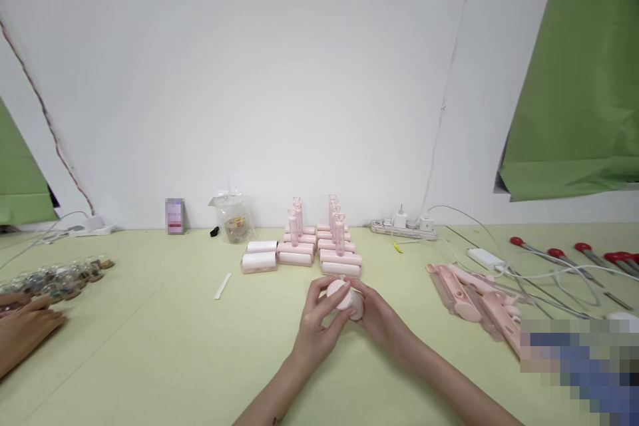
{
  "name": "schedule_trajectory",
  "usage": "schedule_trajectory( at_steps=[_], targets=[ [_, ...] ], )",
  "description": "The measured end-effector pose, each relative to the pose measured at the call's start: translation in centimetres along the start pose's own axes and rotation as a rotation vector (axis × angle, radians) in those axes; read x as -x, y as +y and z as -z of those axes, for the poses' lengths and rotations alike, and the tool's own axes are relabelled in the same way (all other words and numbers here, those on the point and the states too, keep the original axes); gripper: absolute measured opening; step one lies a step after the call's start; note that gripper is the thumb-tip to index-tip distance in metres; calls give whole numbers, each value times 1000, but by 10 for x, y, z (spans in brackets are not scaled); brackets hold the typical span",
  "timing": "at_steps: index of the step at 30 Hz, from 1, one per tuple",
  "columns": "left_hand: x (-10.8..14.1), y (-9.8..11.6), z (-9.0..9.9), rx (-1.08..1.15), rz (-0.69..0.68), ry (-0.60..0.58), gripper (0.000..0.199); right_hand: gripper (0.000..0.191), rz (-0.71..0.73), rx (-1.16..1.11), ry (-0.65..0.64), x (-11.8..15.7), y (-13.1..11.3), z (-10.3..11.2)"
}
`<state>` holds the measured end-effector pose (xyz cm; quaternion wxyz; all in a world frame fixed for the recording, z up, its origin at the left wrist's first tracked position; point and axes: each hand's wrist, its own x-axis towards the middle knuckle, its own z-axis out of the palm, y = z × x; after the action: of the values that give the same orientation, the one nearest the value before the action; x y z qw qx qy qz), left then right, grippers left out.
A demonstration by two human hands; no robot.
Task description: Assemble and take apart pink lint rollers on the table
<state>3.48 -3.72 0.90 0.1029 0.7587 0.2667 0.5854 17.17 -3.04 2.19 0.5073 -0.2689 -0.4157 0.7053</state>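
Both my hands are closed around a lint roller (pixel 339 295), pale pink and white, above the near middle of the table. Its round pink end faces me, and a white cylindrical part shows beside it. My left hand (pixel 317 323) grips it from the left, fingers over the round end. From the right, my right hand (pixel 378 313) wraps its far side, and most of those fingers are hidden. Just beyond stand two columns of pink lint rollers (pixel 341 258), several with upright handles. White rolls (pixel 259 261) lie to their left.
Pink plastic parts (pixel 464 303) lie at right, near cables and red-handled tools (pixel 556 253). A power strip (pixel 404 233) sits by the wall. At left are a white strip (pixel 223 286), a clear bag (pixel 236 226), a phone (pixel 175 216), small glass items (pixel 64 277) and another person's hands (pixel 30 326).
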Motion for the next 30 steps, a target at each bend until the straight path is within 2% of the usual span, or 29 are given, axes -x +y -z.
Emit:
schedule_trajectory(
  at_steps=[3, 6, 9, 11, 13, 15, 16, 18, 20, 22, 23, 24, 25, 27, 28, 30],
  targets=[
    [6, 2, -7, 32, 9, -51, 46, 39, 67, 142, 86, -5, 14, 10],
    [11, 4, -10, 108, 49, -36, 40, 55, 143, 250, 87, -11, 25, 19],
    [10, 6, -8, 202, 97, -48, 26, 70, 158, 326, 44, -10, 22, 21],
    [5, 6, -4, 343, 168, -41, 40, 76, 180, 429, 48, -4, 13, 17],
    [-2, 6, 0, 535, 333, 41, 60, 83, 268, 594, 50, 4, 1, 13],
    [-9, 6, 3, 700, 606, 76, 61, 92, 423, 797, -10, 12, -7, 9],
    [-12, 7, 4, 756, 755, 40, 56, 94, 508, 902, -75, 15, -9, 7],
    [-12, 10, 2, 808, 1007, -122, 53, 95, 644, 1069, -219, 20, -7, 6],
    [-10, 15, -2, 807, 1110, -238, 59, 100, 692, 1157, -312, 22, -1, 6],
    [-6, 18, -6, 805, 1100, -261, 60, 111, 641, 1164, -327, 20, 1, 6],
    [-6, 19, -7, 815, 1078, -257, 59, 111, 606, 1146, -301, 18, -1, 8],
    [-6, 19, -7, 832, 1056, -235, 56, 104, 582, 1140, -247, 14, -5, 11],
    [-7, 18, -6, 852, 1043, -199, 52, 88, 569, 1179, -151, 10, -13, 15],
    [-11, 16, -1, 886, 1039, -92, 44, 46, 561, 1365, 124, 3, -35, 30],
    [-14, 15, 3, 905, 1037, -40, 41, 34, 520, 1558, 296, 0, -48, 41],
    [-18, 14, 9, 946, 1025, 36, 36, 27, 396, 1701, 449, -2, -74, 66]
  ],
)
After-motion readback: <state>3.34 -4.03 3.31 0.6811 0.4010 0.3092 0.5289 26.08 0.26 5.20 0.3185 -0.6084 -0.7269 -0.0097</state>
